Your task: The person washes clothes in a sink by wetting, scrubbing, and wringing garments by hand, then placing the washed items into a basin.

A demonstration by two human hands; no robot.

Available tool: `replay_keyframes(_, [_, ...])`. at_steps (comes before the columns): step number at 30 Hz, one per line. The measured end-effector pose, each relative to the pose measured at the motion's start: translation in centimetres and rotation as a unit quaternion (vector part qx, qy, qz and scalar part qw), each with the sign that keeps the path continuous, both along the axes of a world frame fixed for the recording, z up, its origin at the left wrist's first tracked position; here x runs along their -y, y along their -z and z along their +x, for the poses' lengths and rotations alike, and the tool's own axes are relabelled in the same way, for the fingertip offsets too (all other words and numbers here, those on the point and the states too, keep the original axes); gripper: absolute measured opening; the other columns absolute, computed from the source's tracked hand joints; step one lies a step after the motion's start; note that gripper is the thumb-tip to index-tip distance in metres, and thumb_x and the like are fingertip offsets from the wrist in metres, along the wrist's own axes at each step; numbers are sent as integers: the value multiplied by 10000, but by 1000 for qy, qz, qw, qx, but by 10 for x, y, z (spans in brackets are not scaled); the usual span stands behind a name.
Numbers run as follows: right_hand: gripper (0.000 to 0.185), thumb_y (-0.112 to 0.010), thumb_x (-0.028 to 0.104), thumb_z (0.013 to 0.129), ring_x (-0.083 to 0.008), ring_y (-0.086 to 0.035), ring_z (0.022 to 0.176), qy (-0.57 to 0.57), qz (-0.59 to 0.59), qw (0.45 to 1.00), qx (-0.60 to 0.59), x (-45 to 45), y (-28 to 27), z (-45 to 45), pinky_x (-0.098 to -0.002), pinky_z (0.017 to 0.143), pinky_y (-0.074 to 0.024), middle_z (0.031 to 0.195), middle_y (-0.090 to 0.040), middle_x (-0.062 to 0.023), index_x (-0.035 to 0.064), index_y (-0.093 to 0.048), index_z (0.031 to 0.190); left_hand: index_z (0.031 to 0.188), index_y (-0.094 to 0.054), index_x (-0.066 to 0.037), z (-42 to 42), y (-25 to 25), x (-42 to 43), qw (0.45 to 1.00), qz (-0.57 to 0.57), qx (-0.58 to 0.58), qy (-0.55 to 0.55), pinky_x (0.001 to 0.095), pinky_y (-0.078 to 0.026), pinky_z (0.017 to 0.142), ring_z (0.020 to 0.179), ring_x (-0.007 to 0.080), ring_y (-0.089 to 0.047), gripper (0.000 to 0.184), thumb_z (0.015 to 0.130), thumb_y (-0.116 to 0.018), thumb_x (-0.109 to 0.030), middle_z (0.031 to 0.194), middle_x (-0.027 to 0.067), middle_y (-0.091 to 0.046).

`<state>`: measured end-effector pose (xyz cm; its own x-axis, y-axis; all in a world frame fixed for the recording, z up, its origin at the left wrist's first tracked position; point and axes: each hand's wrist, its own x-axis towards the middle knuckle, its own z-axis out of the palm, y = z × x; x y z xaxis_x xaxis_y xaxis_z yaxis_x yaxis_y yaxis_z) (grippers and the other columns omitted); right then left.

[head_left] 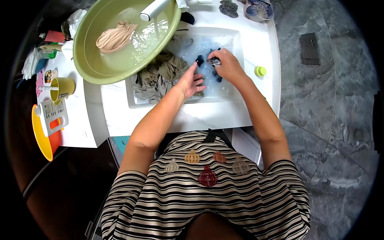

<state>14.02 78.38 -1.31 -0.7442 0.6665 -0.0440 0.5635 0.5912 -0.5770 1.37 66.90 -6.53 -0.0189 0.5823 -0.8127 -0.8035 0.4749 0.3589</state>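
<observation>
My right hand [227,67] is closed on a small dark patterned cloth [215,61] over the soapy water in the white sink [242,46]. More dark cloth hangs just below its fingers. Palm up with fingers spread, my left hand [190,83] is left of it, its fingertips close to a small black cloth piece [199,60]; whether they touch cannot be made out. Olive-brown wet clothes [162,74] lie heaped in the sink's left part, beside my left wrist.
A large green basin [89,66] with water and a beige cloth [116,37] overlaps the sink's upper left, under the white faucet [154,9]. A lime-green cap [260,71] lies on the right counter. A yellow cup [63,87], white jug [54,116] and orange basin [42,138] stand left.
</observation>
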Motion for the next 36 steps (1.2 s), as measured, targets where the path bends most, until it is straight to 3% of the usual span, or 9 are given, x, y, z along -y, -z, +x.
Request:
replay_keyframes(4, [281,-666,-24,642,-295,-527,888,-174,27,973,-151,24,-54,12,-373,764,-457,881,-542,-77,106,-603,883,1416,-283,-124,-3,-1,-24,988,-29,152,-16,544,-324,1031,1338,348,-277,795,858,-388,-680,1467,174,-265])
replay_keyframes(7, [275,-697,-5,622,-291,-525,887,-247,37,955,-161,50,-66,20,-376,774,-457,874,-529,-64,119,-597,846,1277,-501,-67,-8,-1,-30,967,117,225,-12,468,-392,1004,1119,344,-541,840,845,-250,-742,1208,171,-573])
replay_keyframes(14, [332,-690,-45,691,-153,-571,903,-102,-128,965,-204,31,-75,54,-259,783,-468,946,-577,-44,89,-608,983,1130,-587,-59,-11,7,-17,977,-97,168,-88,478,-411,969,1049,291,-570,455,903,-463,-433,1204,138,-580])
replay_keyframes(17, [387,-692,7,761,-137,-567,911,104,-273,892,-346,2,-25,54,-259,814,-479,984,-590,-36,70,-554,1117,1119,-588,-75,-12,-25,-10,965,-13,244,-91,521,-323,1014,1104,303,-529,388,909,-458,-374,1188,130,-586])
replay_keyframes(22, [379,-420,387,954,-174,-569,1027,218,-695,539,-424,32,62,22,-338,942,-446,1120,-598,-71,125,-525,1207,1130,-594,-88,12,-71,-6,966,24,253,-57,562,-300,1027,1124,325,-512,376,885,-487,-353,1217,147,-567])
replay_keyframes(25, [434,-427,432,934,-243,-458,1211,29,-405,813,-418,44,104,5,-417,1036,-364,1311,-491,-120,142,-521,1241,1188,-571,-82,20,-48,1,938,116,323,-46,537,-318,1023,1131,299,-507,411,884,-487,-345,1221,119,-570])
replay_keyframes(27, [496,-417,498,925,-321,-402,1254,-7,-761,343,-550,51,45,0,-537,1008,-367,1351,-455,-135,139,-511,1254,1182,-570,-111,17,-27,8,934,140,326,-27,510,-317,1015,1132,283,-495,423,861,-519,-382,1229,90,-563])
replay_keyframes(28, [483,-483,486,900,-362,-423,1234,40,-760,322,-563,44,43,0,-589,981,-372,1309,-490,-145,144,-522,1239,1176,-570,-140,14,-31,9,929,167,331,-5,484,-316,1007,1133,267,-483,438,839,-550,-419,1238,61,-556])
replay_keyframes(36, [241,-690,-1,753,-183,-602,921,60,-363,813,-452,35,-1,1,-320,846,-472,949,-627,-101,32,-518,919,1303,-447,-101,-12,-40,18,947,116,300,-18,615,-352,981,1197,353,-476,824,777,-460,-735,1311,152,-487])
